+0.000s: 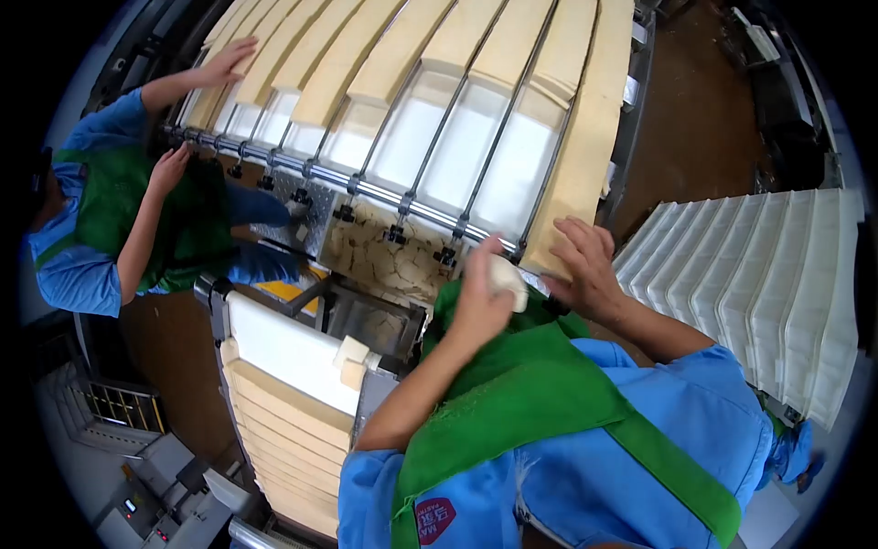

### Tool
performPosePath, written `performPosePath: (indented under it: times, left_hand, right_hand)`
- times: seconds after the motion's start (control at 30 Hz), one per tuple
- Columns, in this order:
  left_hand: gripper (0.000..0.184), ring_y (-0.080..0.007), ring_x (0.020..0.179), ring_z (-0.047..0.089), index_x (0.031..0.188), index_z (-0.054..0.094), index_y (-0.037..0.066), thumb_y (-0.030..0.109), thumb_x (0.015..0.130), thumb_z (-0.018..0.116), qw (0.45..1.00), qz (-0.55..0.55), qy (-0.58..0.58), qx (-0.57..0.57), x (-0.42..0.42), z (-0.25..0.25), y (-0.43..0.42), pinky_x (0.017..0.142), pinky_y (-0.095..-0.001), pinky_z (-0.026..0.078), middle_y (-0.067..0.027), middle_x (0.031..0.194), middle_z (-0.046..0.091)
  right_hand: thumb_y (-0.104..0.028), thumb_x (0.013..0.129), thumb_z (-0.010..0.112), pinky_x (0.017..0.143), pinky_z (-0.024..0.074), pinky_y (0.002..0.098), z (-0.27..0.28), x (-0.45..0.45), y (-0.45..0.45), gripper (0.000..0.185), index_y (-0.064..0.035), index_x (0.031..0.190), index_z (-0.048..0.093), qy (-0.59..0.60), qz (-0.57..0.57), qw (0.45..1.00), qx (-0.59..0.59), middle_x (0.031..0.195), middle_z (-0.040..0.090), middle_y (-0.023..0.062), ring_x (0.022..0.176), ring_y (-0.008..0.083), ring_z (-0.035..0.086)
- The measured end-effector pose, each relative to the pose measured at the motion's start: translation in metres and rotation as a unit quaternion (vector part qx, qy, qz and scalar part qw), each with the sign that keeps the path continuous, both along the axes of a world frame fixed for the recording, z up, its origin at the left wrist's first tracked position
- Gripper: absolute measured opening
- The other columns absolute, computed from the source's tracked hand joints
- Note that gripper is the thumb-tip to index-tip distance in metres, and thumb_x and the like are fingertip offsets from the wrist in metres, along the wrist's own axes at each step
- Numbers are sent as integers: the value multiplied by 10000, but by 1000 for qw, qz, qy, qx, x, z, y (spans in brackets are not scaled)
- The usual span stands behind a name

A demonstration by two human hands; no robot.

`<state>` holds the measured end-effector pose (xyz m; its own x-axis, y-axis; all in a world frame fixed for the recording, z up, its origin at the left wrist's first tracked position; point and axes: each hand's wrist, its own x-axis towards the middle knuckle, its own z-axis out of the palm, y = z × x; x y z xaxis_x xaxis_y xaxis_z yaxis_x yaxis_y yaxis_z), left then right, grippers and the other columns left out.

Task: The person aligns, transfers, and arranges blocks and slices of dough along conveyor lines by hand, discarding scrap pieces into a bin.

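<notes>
My left hand [479,304] is closed around a pale lump of dough [509,282], held close to the front of my green apron. My right hand [590,263], fingers apart, rests on the near end of a long pale dough strip [590,137] along the right edge of the conveyor. More thick dough strips [393,64] lie side by side on the white belt [444,128], parted by thin metal rods. Across its near end runs a metal bar [366,188] with black clamp knobs.
A co-worker [119,210] in blue and green stands left, one hand on a dough strip. A second conveyor [293,339] carries layered dough, with small cut pieces [352,361] at its corner. Dough scraps [380,247] fill a tray below the bar. Stacked white trays [732,284] stand right.
</notes>
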<state>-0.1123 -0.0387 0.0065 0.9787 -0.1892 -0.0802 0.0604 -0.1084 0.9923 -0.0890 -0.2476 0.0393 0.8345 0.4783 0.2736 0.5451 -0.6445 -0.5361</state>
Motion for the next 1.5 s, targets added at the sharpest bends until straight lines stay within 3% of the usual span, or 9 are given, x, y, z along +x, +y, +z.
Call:
performPosePath:
  times: [0.07,0.27,0.37,0.53,0.73,0.9,1.07,1.33,1.5]
  left_hand:
    - [742,-267,1122,488,1381,309,39,-122,668,435,994,78,57,-40,-1,7,26,962,-342,417,-165,1263,419]
    - [814,-254,1152,483,1457,152,58,-127,737,483,935,335,62,-101,-25,-9,100,940,-345,451,-193,1406,280]
    - [802,-404,1319,244,1431,212,11,90,756,638,899,353,-40,256,-54,-53,138,1093,-471,225,-243,1420,254]
    - [504,-275,1005,548,1314,389,6,2,831,534,895,443,47,31,-94,-43,134,821,-323,479,-187,1213,453]
    - [245,-198,913,577,1098,572,13,-16,860,520,840,523,-3,144,-185,-40,148,775,-287,487,-118,1068,518]
    - [217,-191,835,558,1059,595,33,-11,856,532,726,632,18,268,-270,-63,167,717,-295,477,-97,1028,529]
    - [382,-200,868,504,1218,467,-2,28,840,514,479,839,130,222,-329,-89,193,788,-319,443,-132,1144,448]
    - [458,-237,849,481,1221,426,-57,60,787,514,376,886,226,148,-370,-115,223,827,-350,423,-208,1126,437]
    - [452,-236,873,475,1217,426,-56,63,791,515,372,881,246,159,-384,-116,230,831,-342,418,-204,1132,435]
  right_hand:
    - [-203,648,803,954,305,463,-16,-4,-6,642,-148,1200,479,-38,-24,996,-70,1337,433,156,1207,336,432]
    - [-166,736,586,941,320,412,-4,-13,10,263,-206,982,671,-158,45,968,-191,1362,483,20,1198,263,462]
    - [-130,761,566,991,304,435,1,-10,20,207,-126,945,662,-105,57,969,-215,1391,463,61,1245,301,432]
    - [-71,729,559,1034,281,433,-3,-5,38,350,-69,1078,585,-51,56,947,-313,1454,369,112,1313,314,352]
    - [-191,885,581,976,389,426,-15,3,36,270,-72,1126,559,-177,70,923,-335,1374,455,121,1224,323,455]
    - [-151,868,626,896,451,436,-22,4,27,364,-71,1212,534,-195,50,942,-268,1306,493,192,1134,363,518]
    - [-255,864,648,868,478,448,-37,8,22,479,-60,1274,496,-214,-14,946,-242,1276,513,230,1112,391,541]
    - [-505,832,628,806,495,431,-45,11,11,579,-103,1238,532,-240,-87,914,-316,1267,558,125,1079,312,582]
    - [-692,816,478,760,466,409,-54,15,13,645,-220,1250,548,-285,-224,834,-417,1283,564,-21,1021,211,609]
